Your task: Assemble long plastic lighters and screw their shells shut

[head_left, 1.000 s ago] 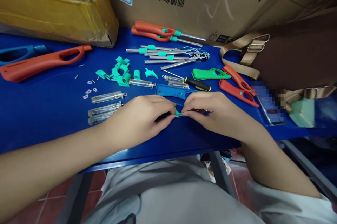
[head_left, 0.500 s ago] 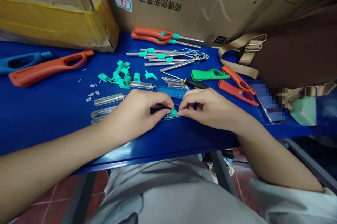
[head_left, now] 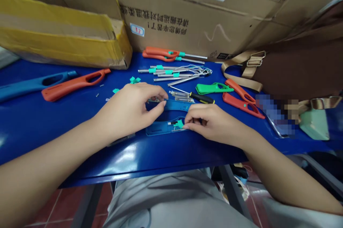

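Note:
A blue lighter shell half [head_left: 157, 128] lies open on the table, holding a small green trigger [head_left: 179, 124] and a thin metal part. My right hand [head_left: 214, 122] pinches at the trigger's right side, thumb against index finger. Behind it lies a second blue shell half [head_left: 178, 105]. My left hand [head_left: 136, 108] is at that half's left end, thumb and index tips close together. Whatever they grip is hidden by the fingers. Several clear fuel tanks [head_left: 182, 96] and a yellow-black screwdriver [head_left: 200, 97] lie behind my right hand.
Metal lighter tubes with white wires [head_left: 177, 74] lie farther back, before orange lighters [head_left: 160, 53]. Orange [head_left: 75, 85] and blue shells [head_left: 34, 83] lie left; green [head_left: 213, 88] and red ones [head_left: 242, 105] right. Cardboard boxes [head_left: 166, 39] and a brown bag [head_left: 294, 56] stand behind.
My left hand has left the green trigger and moved back and left to the rear blue shell half. The right stays at the trigger. The view has tilted up.

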Demonstrator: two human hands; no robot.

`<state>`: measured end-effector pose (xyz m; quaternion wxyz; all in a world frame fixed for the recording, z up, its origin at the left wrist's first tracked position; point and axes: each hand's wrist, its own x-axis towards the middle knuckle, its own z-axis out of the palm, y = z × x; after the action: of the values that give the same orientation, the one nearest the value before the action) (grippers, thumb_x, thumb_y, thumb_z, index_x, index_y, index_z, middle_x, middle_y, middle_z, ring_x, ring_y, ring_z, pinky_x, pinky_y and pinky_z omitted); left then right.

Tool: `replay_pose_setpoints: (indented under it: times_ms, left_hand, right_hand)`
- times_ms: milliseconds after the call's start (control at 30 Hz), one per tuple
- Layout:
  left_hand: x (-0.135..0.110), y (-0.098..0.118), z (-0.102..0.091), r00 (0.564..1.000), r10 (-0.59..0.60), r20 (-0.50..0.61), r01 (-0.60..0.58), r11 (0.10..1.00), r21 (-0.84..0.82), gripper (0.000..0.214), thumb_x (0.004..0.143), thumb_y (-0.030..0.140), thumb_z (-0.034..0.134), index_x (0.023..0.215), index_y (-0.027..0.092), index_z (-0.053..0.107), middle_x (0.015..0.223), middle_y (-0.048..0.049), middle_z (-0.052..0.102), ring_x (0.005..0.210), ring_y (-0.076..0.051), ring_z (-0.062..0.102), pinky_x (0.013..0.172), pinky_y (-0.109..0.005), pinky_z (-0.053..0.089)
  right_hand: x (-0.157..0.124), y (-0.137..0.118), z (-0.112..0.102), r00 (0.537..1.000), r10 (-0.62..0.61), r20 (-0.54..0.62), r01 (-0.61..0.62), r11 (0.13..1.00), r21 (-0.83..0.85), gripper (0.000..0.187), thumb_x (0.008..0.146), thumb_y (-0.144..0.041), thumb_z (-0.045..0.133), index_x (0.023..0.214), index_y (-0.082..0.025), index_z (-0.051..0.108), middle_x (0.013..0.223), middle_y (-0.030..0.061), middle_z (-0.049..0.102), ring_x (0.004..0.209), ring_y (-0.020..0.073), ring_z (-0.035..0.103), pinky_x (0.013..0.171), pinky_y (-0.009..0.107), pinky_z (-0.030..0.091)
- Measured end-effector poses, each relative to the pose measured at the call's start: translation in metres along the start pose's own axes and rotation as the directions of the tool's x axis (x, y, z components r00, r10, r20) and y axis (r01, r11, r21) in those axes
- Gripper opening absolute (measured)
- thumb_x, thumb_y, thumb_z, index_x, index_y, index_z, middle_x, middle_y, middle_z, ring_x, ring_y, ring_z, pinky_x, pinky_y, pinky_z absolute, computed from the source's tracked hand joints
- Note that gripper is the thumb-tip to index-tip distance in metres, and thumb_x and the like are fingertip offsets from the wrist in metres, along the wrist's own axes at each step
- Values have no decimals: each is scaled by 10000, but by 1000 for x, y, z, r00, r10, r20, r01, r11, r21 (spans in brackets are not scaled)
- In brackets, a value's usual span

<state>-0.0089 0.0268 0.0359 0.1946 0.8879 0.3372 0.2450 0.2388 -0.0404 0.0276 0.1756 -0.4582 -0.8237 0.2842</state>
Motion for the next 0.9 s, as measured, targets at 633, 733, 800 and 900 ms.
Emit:
replay_pose_setpoints:
  times_ms: [633,733,800,900]
  left_hand:
    - [12,-37,-32,982,59,179,-102,965,241,205,900,305,651,1027,178,752,1001,-76,715,942,-242,665,856,-368,513]
    - [9,-40,-19,975,77,210,-126,965,229,216,900,310,695,1072,188,745,1043,-85,662,982,-251,644,873,-376,518]
    - [9,-42,-10,975,80,206,-127,966,227,188,919,282,683,1063,172,735,1045,-92,643,988,-253,635,878,-380,517]
    - [10,-46,-4,976,82,201,-128,965,230,158,944,269,662,1030,146,710,1048,-102,640,1002,-258,628,885,-384,508]
  right_hand:
    - [17,-22,-22,987,-81,137,103,981,-162,135,921,-350,695,972,-224,693,1066,12,631,899,148,604,775,276,446]
    - [16,-14,-12,982,-111,154,131,983,-127,109,917,-317,702,983,-232,690,1149,14,599,966,151,615,830,282,460]
    - [17,-8,-6,978,-132,163,151,983,-107,71,934,-282,675,971,-223,689,1120,17,596,953,145,616,837,281,464]
    - [17,-1,-2,977,-164,140,172,984,-52,58,958,-232,633,943,-210,685,1067,15,595,924,128,612,842,269,466]
